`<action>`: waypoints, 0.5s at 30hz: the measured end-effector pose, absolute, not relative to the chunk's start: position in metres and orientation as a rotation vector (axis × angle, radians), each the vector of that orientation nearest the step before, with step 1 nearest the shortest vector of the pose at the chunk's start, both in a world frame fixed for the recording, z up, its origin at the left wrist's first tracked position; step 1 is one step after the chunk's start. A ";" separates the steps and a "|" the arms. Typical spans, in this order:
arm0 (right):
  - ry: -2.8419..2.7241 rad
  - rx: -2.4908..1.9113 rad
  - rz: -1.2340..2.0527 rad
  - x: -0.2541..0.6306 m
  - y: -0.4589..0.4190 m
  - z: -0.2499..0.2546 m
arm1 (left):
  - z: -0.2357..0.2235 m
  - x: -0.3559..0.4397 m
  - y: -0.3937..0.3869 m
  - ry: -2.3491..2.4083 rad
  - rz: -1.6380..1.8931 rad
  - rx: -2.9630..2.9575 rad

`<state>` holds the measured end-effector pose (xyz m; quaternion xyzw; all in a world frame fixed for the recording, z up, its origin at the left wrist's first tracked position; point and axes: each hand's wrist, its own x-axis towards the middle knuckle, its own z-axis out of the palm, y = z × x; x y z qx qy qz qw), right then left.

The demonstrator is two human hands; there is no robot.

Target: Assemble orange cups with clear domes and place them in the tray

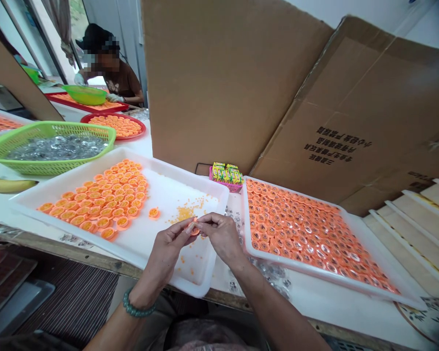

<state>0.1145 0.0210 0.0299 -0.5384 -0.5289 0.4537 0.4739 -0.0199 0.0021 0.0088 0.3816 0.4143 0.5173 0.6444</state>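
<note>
My left hand (168, 246) and my right hand (221, 234) meet over the near corner of a white tray (175, 195), fingers pinched together on one small orange cap (195, 230). The left wrist wears a green bead bracelet. Rows of several orange caps (102, 202) fill the tray's left part, one loose cap (154, 212) lies apart, and small orange bits (186, 212) are scattered near the middle. To the right, a second white tray (351, 282) is packed with orange caps with clear centres (307, 234).
A green basket (51, 130) of clear pieces and a banana (5, 184) lie at the left. A small pink basket (227, 185) with yellow-green packs stands before cardboard sheets (241, 83). Beyond, a person (113, 73) sits by red trays (113, 126) and a green bowl (85, 94). Stacked white trays (417, 229) are at the right.
</note>
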 end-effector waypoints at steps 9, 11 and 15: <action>-1.325 -1.245 1.160 0.121 0.017 0.024 | 0.015 -0.021 0.004 0.885 1.169 0.760; -1.437 -1.243 0.996 0.123 0.011 0.024 | 0.017 -0.020 0.005 0.881 1.173 0.694; -1.774 -1.192 0.638 0.122 0.000 0.022 | 0.020 -0.019 0.005 0.933 1.063 0.742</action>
